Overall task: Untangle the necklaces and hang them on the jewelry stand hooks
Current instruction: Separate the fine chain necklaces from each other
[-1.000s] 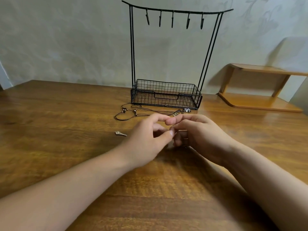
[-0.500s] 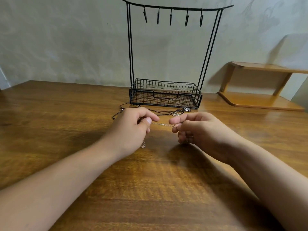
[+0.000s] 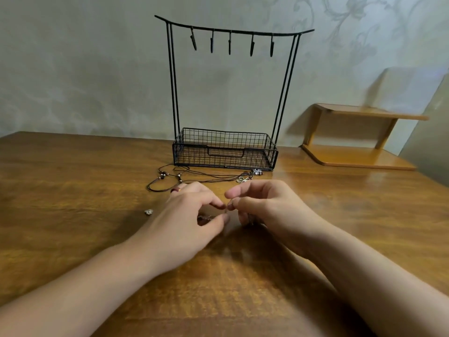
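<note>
Two bare forearms reach in over the glossy, dark-grained wooden tabletop (image 3: 73, 215), and the hands meet fingertip to fingertip near its middle. The left hand (image 3: 187, 222) has thumb and forefinger curled together, pinching a fine, pale metal chain (image 3: 206, 217) that shows only as a blurred glint beneath the fingers. The right hand (image 3: 264, 210) is curled too, its thumb and forefinger closed on something thin at the same spot; I take it for the same chain, though it is too small to be sure. Just left of the left hand a small silvery charm (image 3: 148, 211) lies loose on the wood. Beyond the knuckles, dark cord necklaces (image 3: 194, 175) with little beads sprawl in overlapping loops, ending at the right in shiny metal pendants (image 3: 250, 175), all just in front of the jewelry stand (image 3: 224, 152). That stand is thin black wire: a rectangular mesh basket at the base, slim paired uprights, and a curved top bar carrying five bare hooks (image 3: 229, 43). Farther right, against the pale patterned wall, sits a small smooth honey-coloured wooden shelf (image 3: 359, 135).
</note>
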